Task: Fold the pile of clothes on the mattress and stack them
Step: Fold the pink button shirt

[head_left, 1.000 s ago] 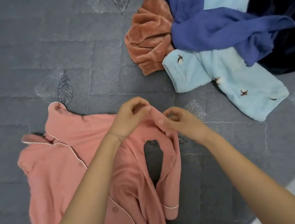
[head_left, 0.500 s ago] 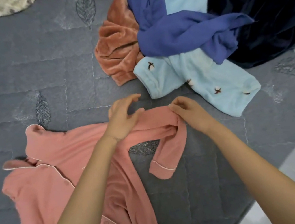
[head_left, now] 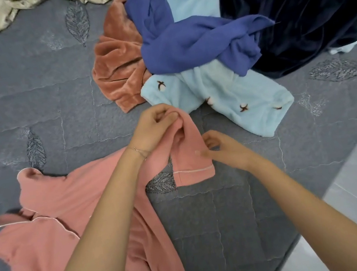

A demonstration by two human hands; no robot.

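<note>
Two bare forearms, no sleeves, thin chain bracelet [head_left: 139, 150] on left wrist

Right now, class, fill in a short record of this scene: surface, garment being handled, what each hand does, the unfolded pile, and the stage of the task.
surface: grey quilted mattress
garment handled: pink shirt, lying spread out, its sleeve raised
left hand: pinches the sleeve's top fold
right hand: pinches the sleeve's edge above the cuff
pile: rust velvet piece, blue garment, light blue fleece, navy cloth, heaped beyond the shirt
stage: shirt not yet folded; no stack visible
</note>
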